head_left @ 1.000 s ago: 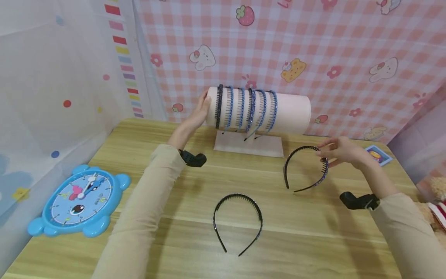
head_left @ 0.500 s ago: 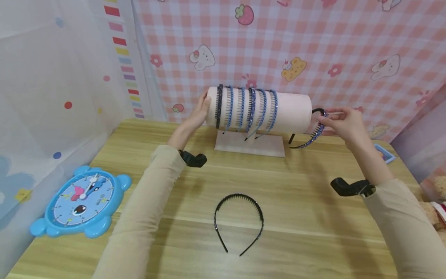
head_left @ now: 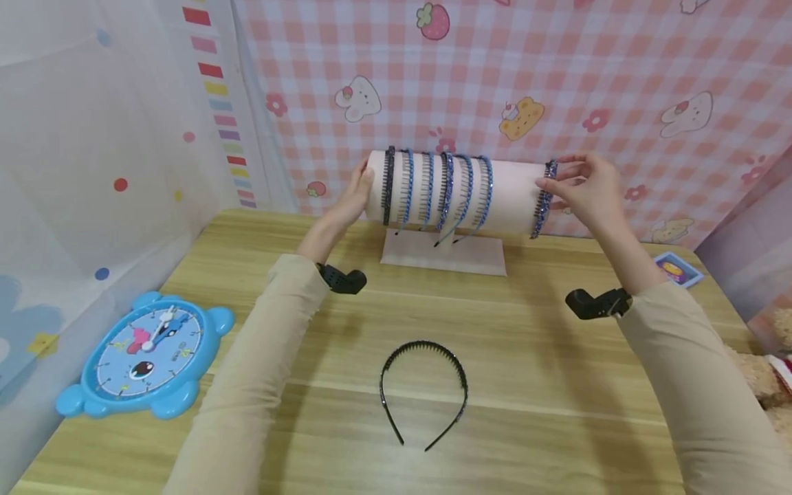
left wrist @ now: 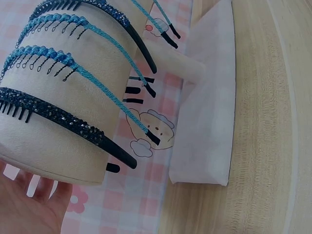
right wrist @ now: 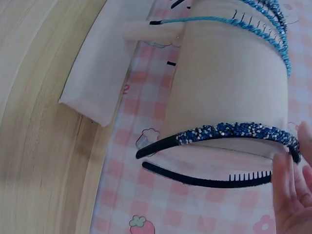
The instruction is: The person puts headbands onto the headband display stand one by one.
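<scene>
A pale pink roll-shaped headband stand (head_left: 516,185) stands at the back of the table, bearing several black and blue toothed headbands. My left hand (head_left: 351,198) rests against its left end; in the left wrist view the fingers (left wrist: 44,190) reach behind the end and their tips are hidden. My right hand (head_left: 588,185) pinches a blue glitter headband (right wrist: 234,130) between thumb and fingers at the roll's right end. In the right wrist view this headband straddles the end rim, its two black tips pointing left. Another black headband (head_left: 458,371) lies on the table in front.
A blue toy clock (head_left: 145,354) lies at the left of the wooden table (head_left: 526,426). A small blue-framed card (head_left: 678,269) lies at the back right, beyond my right forearm. A plush toy (head_left: 757,378) sits at the right edge. Checked cloth (head_left: 619,62) hangs close behind the stand.
My right hand has lifted the glitter headband from over the table at the right, up and leftward to the roll's right end. My left hand has stayed at the left end.
</scene>
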{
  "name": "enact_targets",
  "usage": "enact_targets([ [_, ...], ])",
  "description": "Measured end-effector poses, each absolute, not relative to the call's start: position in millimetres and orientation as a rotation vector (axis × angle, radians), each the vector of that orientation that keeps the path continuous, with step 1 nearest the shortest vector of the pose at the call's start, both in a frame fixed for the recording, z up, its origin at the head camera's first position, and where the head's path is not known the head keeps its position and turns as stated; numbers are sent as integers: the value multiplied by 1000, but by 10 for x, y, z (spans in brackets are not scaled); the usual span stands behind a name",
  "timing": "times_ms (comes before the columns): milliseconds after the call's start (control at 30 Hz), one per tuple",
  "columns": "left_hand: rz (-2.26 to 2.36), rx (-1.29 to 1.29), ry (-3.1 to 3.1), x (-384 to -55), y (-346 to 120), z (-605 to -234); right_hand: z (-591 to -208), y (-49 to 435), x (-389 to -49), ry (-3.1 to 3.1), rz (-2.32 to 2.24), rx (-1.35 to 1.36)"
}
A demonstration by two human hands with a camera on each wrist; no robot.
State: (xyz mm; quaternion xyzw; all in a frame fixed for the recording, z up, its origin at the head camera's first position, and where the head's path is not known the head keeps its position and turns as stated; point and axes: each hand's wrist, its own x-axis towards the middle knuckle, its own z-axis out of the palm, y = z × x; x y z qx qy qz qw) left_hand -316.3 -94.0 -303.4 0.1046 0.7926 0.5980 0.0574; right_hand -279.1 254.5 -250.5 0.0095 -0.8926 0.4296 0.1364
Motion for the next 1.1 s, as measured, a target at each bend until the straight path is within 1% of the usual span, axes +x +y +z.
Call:
enact_targets([
  [167,1809,334,2412,-3170,-930,-3029,-2569,2582,-2820,-2642,1068,115],
  [400,1805,333,2404,-3170,-933,-3029,-2635,2687,-2862,-2717,917,441],
  [567,1799,338,2421,-3172,-950,-3028,-2603,2753,-2849,-2828,806,559],
  [767,1811,337,2426,-3175,-959,-3026,-2539,2797,-2826,-2947,838,544],
  [1100,1816,337,2421,-3164,-946,-3033,-2551,2866,-2860,-2937,846,533],
])
